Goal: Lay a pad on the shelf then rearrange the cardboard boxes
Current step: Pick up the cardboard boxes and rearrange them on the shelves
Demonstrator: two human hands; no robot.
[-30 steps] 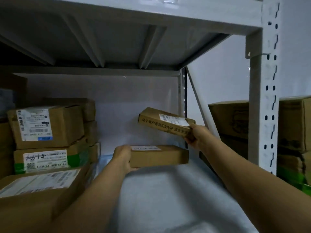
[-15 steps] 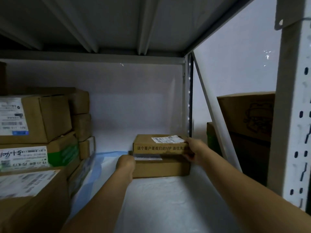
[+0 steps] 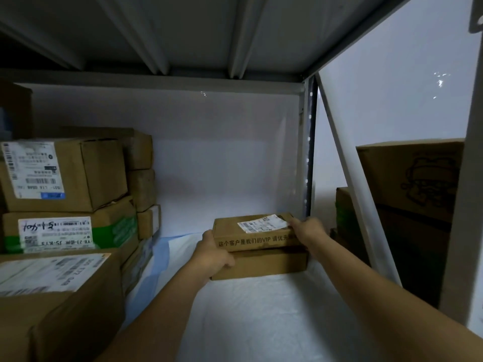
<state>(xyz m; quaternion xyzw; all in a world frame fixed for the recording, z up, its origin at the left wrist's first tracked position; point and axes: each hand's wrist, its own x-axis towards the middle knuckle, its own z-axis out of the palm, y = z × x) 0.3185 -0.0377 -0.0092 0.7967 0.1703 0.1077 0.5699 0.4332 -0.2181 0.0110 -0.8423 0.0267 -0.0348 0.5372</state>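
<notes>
Back right corner of shelf [image 3: 261, 322], on white pad [image 3: 248, 304]: upper box [image 3: 254, 232] stacked on lower box [image 3: 264, 265]. Left hand [image 3: 213, 257] and right hand [image 3: 308, 229] fingers are clasped on upper box ends. Edges best squared flush before release.

A white back wall [image 3: 224, 158] closes the bay, lit brighter low down than above. The underside of the upper deck [image 3: 198, 30] spans the top of the view, grey, with ribs [image 3: 154, 48] running front to back onto a cross beam [image 3: 156, 83]. At the right a rear post [image 3: 308, 152] stands at the bay's back corner, a diagonal brace [image 3: 347, 178] slants down from its top toward the front, and a front upright [image 3: 462, 231] rises at the frame edge with a pale side wall [image 3: 392, 87] behind them.
</notes>
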